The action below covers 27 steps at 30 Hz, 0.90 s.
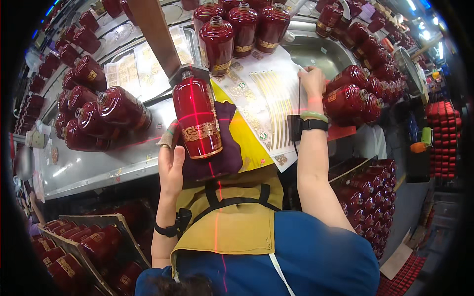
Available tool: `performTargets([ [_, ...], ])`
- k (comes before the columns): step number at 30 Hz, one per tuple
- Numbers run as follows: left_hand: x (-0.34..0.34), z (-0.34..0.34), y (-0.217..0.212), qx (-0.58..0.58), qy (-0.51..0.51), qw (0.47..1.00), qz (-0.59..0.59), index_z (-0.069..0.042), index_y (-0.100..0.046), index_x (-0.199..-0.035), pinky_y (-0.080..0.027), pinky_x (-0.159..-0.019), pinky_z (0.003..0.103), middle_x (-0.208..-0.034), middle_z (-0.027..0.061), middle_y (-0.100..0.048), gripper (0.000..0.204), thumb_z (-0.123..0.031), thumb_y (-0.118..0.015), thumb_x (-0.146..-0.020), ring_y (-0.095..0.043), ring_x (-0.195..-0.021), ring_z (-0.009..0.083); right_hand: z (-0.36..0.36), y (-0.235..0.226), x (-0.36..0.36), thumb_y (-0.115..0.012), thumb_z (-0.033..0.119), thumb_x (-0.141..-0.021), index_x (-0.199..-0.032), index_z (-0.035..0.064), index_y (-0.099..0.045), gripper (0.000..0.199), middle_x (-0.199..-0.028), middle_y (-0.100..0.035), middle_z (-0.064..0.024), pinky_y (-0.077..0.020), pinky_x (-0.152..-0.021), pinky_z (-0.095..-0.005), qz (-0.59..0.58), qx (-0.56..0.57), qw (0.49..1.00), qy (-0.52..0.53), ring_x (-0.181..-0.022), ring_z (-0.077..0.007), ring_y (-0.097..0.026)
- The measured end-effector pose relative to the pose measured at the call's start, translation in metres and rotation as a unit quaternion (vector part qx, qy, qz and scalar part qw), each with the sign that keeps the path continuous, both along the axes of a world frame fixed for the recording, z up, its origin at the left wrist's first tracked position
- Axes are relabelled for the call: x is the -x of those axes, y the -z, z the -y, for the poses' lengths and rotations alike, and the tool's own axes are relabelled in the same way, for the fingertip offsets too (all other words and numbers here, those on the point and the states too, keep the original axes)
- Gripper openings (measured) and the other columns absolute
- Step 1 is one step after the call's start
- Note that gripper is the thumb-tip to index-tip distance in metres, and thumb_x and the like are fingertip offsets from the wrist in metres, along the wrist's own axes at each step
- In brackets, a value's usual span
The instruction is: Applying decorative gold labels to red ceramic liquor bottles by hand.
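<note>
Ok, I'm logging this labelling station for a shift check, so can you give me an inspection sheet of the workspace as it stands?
Surface: metal bench, covered in the middle by sticker sheets.
Job's things: red bottle with gold label, lying on a dark cloth, crossed by red laser lines; gold sticker sheet.
Clutter: red bottles lying at left and right, upright ones behind.
Hands: left hand steadies the bottle's side; right hand touches the sheets' far edge.
Cables: thin cord running from the right wrist device.
Surroundings: crates of bottles below, red stacks at right.
</note>
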<state>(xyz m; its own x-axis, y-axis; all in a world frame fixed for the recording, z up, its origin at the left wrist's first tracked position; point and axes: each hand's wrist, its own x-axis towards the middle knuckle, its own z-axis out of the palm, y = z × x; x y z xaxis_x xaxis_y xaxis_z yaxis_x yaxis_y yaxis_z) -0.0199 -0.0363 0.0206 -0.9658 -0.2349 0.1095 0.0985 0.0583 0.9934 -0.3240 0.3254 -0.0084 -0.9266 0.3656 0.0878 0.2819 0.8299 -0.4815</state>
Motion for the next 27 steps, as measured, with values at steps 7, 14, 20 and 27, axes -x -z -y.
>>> performTargets([
  [7,-0.004,-0.005,0.002,0.004,-0.012,1.000,-0.014,0.008,-0.034,-0.156,-0.027,-0.124,0.041,-0.156,0.0206,-0.044,0.073,-0.028,-0.066,-0.101,-0.042,-0.146,0.0292,0.011,-0.002,-0.009,-0.068,0.036,-0.086,-0.105,0.0159,-0.081,0.031,-0.107,-0.076,-0.0207,-0.0542,-0.092,-0.0494,-0.058,0.011,0.997,0.048,-0.105,-0.0418,-0.071],
  [14,-0.005,-0.018,-0.012,0.186,-0.012,0.982,-0.023,0.003,-0.035,-0.157,-0.036,-0.119,0.042,-0.153,0.0185,-0.048,0.112,-0.024,-0.096,-0.068,-0.048,-0.140,0.0285,0.003,-0.008,-0.007,-0.064,0.027,-0.095,-0.099,0.0065,-0.078,0.025,-0.092,-0.077,-0.0148,-0.0535,-0.083,-0.0436,-0.187,0.073,0.979,-0.028,-0.091,-0.0354,-0.073],
  [20,0.004,-0.032,-0.010,0.265,-0.129,0.954,-0.061,0.001,-0.046,-0.151,-0.042,-0.114,0.041,-0.148,0.0211,-0.052,0.103,-0.010,-0.096,-0.062,-0.054,-0.135,0.0340,0.069,-0.081,-0.093,-0.056,0.014,-0.102,-0.113,0.0040,-0.073,0.023,-0.094,-0.072,-0.0093,-0.0493,-0.077,-0.0285,-0.127,0.192,0.942,-0.244,-0.080,-0.0154,-0.064],
  [27,0.005,-0.030,-0.002,0.284,-0.132,0.943,-0.116,0.000,-0.051,-0.149,-0.049,-0.108,0.041,-0.147,0.0197,-0.056,0.096,-0.002,-0.091,-0.062,-0.058,-0.130,0.0349,0.121,-0.121,-0.209,-0.065,-0.004,-0.094,-0.112,0.0030,-0.068,0.020,-0.094,-0.068,-0.0126,-0.0494,-0.071,-0.0310,-0.010,0.209,0.863,-0.459,-0.076,-0.0205,-0.063],
])
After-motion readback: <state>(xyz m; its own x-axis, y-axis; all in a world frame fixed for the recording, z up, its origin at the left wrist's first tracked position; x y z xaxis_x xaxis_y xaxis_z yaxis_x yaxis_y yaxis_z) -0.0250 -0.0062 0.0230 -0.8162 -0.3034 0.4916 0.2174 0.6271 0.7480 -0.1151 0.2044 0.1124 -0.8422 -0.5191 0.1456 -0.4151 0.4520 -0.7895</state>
